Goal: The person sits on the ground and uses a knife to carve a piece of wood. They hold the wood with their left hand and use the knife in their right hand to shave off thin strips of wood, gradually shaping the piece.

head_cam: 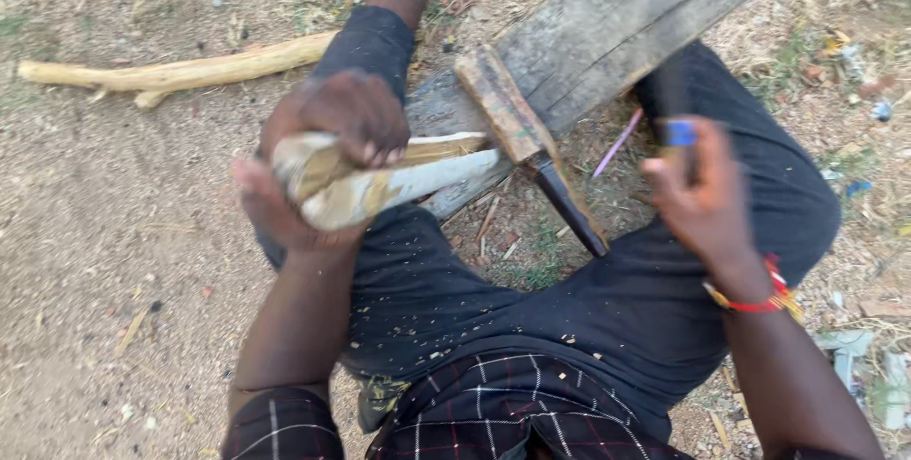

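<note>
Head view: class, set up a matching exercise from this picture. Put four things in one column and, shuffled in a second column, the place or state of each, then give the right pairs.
Things:
1. carved wood
2. knife
3. bare stick
4. blue object

Places or states:
A. lying on the dirt at upper left
B. gripped in the left hand
C. at the fingers of the raised right hand
D. resting against the grey plank, blade pointing down between the legs

Pairs: 1-B, 2-D, 3-A, 4-C
</note>
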